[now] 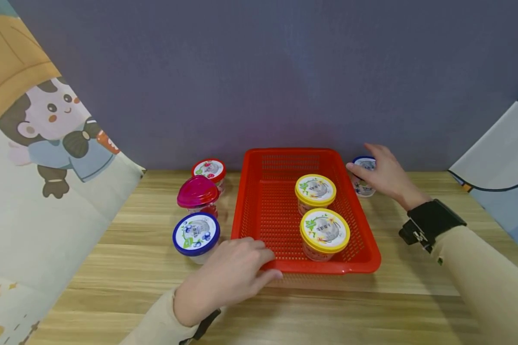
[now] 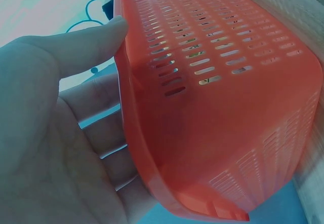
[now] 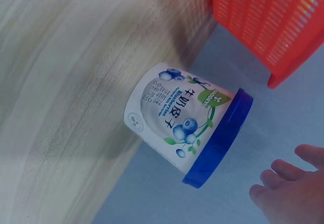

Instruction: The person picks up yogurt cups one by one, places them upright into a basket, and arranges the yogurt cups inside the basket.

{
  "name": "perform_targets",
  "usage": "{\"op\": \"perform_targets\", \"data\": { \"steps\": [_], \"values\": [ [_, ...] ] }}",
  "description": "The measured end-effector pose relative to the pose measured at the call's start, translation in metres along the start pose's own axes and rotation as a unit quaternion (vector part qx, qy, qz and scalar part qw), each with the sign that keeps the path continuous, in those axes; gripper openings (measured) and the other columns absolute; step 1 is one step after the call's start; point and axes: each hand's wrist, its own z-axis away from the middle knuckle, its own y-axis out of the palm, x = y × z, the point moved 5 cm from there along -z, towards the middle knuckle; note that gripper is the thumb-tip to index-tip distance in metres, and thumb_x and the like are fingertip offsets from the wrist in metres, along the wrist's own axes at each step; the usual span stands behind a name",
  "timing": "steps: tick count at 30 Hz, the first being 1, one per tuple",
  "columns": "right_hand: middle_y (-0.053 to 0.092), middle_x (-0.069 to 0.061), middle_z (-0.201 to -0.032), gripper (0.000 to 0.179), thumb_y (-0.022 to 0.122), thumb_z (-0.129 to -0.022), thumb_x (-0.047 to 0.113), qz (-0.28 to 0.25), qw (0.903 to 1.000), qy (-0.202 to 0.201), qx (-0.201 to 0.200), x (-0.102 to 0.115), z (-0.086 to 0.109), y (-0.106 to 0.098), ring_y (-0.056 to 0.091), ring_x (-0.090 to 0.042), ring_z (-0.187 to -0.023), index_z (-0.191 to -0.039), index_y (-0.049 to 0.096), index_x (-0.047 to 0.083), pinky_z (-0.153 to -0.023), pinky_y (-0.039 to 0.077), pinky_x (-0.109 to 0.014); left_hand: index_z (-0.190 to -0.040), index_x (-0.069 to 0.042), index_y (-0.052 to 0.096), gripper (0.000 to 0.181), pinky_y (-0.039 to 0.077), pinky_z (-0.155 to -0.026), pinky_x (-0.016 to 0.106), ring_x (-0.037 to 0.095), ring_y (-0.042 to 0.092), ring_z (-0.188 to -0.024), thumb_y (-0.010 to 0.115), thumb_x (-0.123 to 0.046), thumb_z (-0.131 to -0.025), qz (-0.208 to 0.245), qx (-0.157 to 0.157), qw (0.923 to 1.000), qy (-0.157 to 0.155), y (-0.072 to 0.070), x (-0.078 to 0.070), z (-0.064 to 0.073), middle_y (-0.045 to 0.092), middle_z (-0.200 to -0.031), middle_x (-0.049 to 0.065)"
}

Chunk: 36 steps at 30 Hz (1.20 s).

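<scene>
The left grip [image 1: 233,270] is pinching the near rim of the basket [image 1: 267,206]; the right grip [image 1: 384,175] is hanging spread beside a blue cup [image 3: 177,115] standing on the worktop [image 1: 116,268], right of the basket. Two yellow cups [image 1: 324,231] are standing inside.

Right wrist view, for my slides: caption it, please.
The right hand beside a blue-lidded white blueberry tub on a wood-grain tabletop, near a red perforated plastic basket.
</scene>
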Motion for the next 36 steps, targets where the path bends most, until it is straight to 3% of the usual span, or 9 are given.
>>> {"op": "perform_targets", "data": {
  "steps": [10,23,36],
  "values": [
    [0.001,-0.031,-0.164,0.103,0.058,-0.095,0.062,-0.012,0.9996,0.024,0.005,-0.009,-0.008,-0.003,0.01,-0.055,-0.148,-0.162,0.008,0.001,-0.109,0.016,-0.075,-0.101,-0.019,0.077,0.026,0.049,-0.065,0.025,0.006,0.056,-0.071,0.068,-0.043,-0.097,0.0,0.0,1.0,-0.004,0.0,0.0,0.0,0.066,-0.083,-0.009],
    [0.007,-0.034,-0.163,0.105,0.061,-0.095,0.058,-0.056,0.9971,0.048,-0.019,-0.034,-0.01,-0.004,0.013,-0.054,-0.148,-0.16,0.008,-0.004,-0.113,0.016,-0.071,-0.1,-0.019,0.077,0.026,0.05,-0.066,0.025,0.006,0.056,-0.072,0.068,-0.044,-0.097,-0.003,0.003,1.0,-0.007,-0.001,-0.001,0.0,0.065,-0.083,-0.009],
    [0.004,-0.031,-0.165,0.11,0.062,-0.093,0.061,-0.107,0.9907,0.081,-0.02,-0.049,-0.01,0.001,0.011,-0.052,-0.149,-0.161,0.002,-0.002,-0.113,0.017,-0.071,-0.099,-0.02,0.077,0.026,0.05,-0.066,0.025,0.005,0.056,-0.071,0.068,-0.044,-0.097,0.003,0.004,0.9999,-0.01,-0.001,-0.001,0.0,0.065,-0.081,-0.01]
  ]
}}
